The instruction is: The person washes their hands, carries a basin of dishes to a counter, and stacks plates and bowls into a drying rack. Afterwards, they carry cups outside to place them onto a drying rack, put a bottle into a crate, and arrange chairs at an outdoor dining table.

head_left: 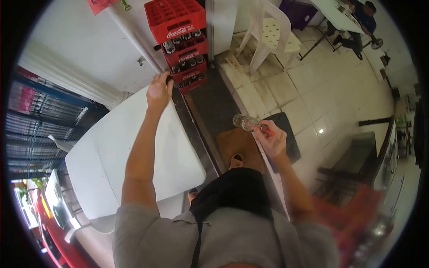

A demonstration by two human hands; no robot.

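My right hand (pixel 273 139) is closed round the neck end of a clear glass bottle (pixel 246 122), tilted with its base toward the left. Something red shows at the fingers there. Stretched forward over the far end of the white table, my left hand (pixel 159 91) has its fingers curled about a small dark rounded thing (pixel 169 80), mostly hidden by the hand. Just beyond it stands a stack of red Coca-Cola crates (pixel 187 56). Glass bottles fill parts of the lower crates, while the top crate shows bare slots.
The white table (pixel 138 147) lies on my left, beside a blue metal grille (pixel 49 98). A brown mat (pixel 241 147) is under one foot at a floor step. Ahead are a white plastic chair (pixel 272 38) and a seated person (pixel 364 20) at another table.
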